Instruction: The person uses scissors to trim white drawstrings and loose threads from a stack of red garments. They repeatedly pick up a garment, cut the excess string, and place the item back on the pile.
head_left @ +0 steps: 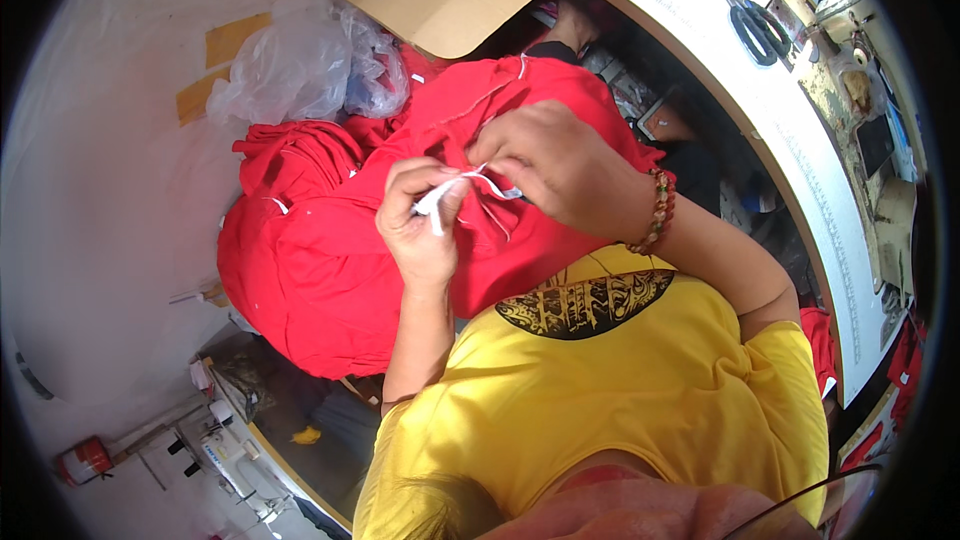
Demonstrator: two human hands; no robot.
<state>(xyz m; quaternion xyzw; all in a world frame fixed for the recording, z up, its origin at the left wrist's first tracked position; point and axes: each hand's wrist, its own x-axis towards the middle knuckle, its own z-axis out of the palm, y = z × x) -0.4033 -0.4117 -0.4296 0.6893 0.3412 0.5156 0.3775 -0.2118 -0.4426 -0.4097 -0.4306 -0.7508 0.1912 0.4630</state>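
Observation:
A narrow white strip (436,205), perhaps cloth, stretches between my two hands over the red fabric (330,260) heaped on my lap. My left hand (418,225) is closed, pinching the strip between thumb and fingers, with a loose end hanging below. Close beside it, my right hand (572,172) has its fingers drawn together at the strip's other part. A bead bracelet (661,210) circles my right wrist. What exactly lies between the right fingertips is partly hidden by the hand.
On the right, a curved white table (800,170) carries dark-handled scissors (752,30) and part of a machine (815,25). Clear plastic bags (290,70) and a brown board (455,0) lie beyond the fabric. A sewing machine (228,462) stands at the lower left.

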